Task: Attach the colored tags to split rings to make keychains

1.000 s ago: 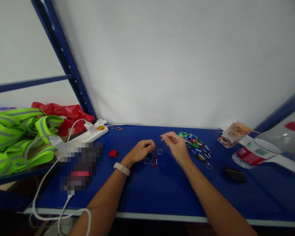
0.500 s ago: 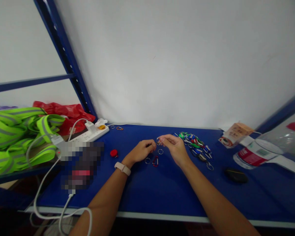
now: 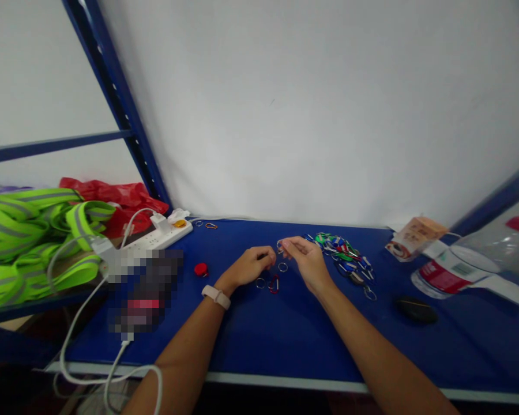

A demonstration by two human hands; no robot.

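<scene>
My right hand [image 3: 305, 256] is closed in a pinch on a small metal ring [image 3: 279, 246], raised over the blue table. Facing it, my left hand [image 3: 254, 265] has its fingers curled together, and whatever may be between them is hidden. Between and below the hands lie two loose split rings, one split ring [image 3: 282, 267] nearer my right hand and another split ring [image 3: 260, 283] under my left. Beside them rests a red carabiner [image 3: 274, 284]. Just right of my right hand is a pile of coloured carabiners [image 3: 343, 253] with rings.
Left on the table are a red round item [image 3: 201, 269], a pixelated device [image 3: 142, 294] on a cable, and a power strip [image 3: 155, 239]. An orange carabiner [image 3: 211, 226] lies behind. At right: a black mouse [image 3: 415, 309], a small box [image 3: 415, 237], a large plastic bottle [image 3: 443, 274].
The ring in my right hand's pinch has turned slightly and shows more clearly. My left hand is nearly still; the loose rings and carabiner lie as before.
</scene>
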